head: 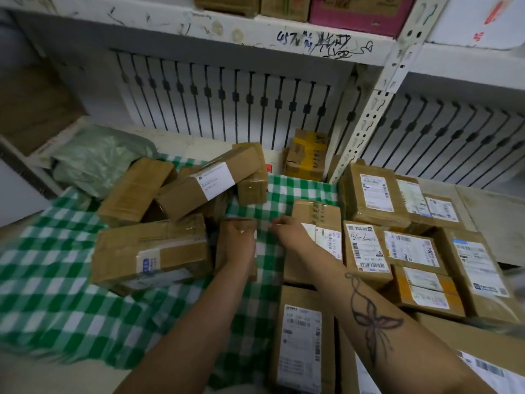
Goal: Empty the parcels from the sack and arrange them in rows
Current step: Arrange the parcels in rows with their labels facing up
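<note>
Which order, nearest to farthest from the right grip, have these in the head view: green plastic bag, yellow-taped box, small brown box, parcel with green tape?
From the right grip:
1. parcel with green tape, just at its right.
2. small brown box, left, in the left grip.
3. yellow-taped box, behind, by the shelf post.
4. green plastic bag, far back left.

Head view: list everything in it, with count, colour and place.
Sack: one, green-and-white check, spread across the left.
Piled parcels: about six, brown cardboard, heaped on the sack, left.
Rowed parcels: about ten, brown with white labels, side by side, right.
Plastic bag: one, pale green, back left.
Shelf upright: one, white, perforated, right of centre.
Taped box: one, brown and yellow, by the shelf upright.
Left hand: grips a small brown parcel.
Right hand: fingers curled at the sack; grip unclear.
</note>
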`<state>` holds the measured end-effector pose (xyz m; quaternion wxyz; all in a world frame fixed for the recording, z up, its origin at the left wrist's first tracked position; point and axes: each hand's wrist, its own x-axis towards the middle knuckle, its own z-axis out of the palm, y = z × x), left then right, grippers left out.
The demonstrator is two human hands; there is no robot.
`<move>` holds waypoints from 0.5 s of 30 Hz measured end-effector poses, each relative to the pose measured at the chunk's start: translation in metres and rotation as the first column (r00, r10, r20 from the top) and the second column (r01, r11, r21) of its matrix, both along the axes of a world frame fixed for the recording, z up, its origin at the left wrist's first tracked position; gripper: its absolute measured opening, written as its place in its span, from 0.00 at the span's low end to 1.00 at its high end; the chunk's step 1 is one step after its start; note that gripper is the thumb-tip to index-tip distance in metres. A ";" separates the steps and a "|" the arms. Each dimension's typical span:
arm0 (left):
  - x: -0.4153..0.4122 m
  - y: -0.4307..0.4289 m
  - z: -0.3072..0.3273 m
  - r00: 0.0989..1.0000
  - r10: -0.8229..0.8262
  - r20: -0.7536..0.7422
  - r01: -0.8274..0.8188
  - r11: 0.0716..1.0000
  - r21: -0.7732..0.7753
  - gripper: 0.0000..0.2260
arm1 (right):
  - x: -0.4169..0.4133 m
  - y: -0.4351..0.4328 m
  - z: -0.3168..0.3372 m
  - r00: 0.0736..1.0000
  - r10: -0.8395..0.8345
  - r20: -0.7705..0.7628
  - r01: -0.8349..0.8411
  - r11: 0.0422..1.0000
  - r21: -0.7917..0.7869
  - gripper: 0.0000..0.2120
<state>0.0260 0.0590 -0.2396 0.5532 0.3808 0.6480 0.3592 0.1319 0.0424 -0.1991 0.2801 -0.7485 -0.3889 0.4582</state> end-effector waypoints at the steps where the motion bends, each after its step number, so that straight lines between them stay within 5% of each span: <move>1: -0.006 0.003 -0.010 1.000 0.000 -0.016 0.000 0.999 -0.035 0.17 | -0.006 0.000 -0.002 1.000 0.015 -0.019 -0.016 0.999 -0.044 0.14; 5: -0.023 0.000 0.000 0.990 -0.021 -0.136 -0.011 0.972 -0.234 0.29 | -0.026 -0.002 -0.016 0.992 0.034 -0.122 -0.059 0.975 -0.214 0.15; 7: -0.025 -0.001 -0.001 0.998 0.022 -0.057 -0.037 0.962 -0.270 0.32 | -0.031 -0.001 -0.024 0.992 0.095 -0.087 -0.114 0.962 -0.247 0.17; 15: -0.026 0.000 -0.005 0.999 0.004 0.033 0.007 0.938 -0.346 0.11 | -0.045 -0.003 -0.041 0.985 0.134 -0.113 -0.162 0.942 -0.295 0.20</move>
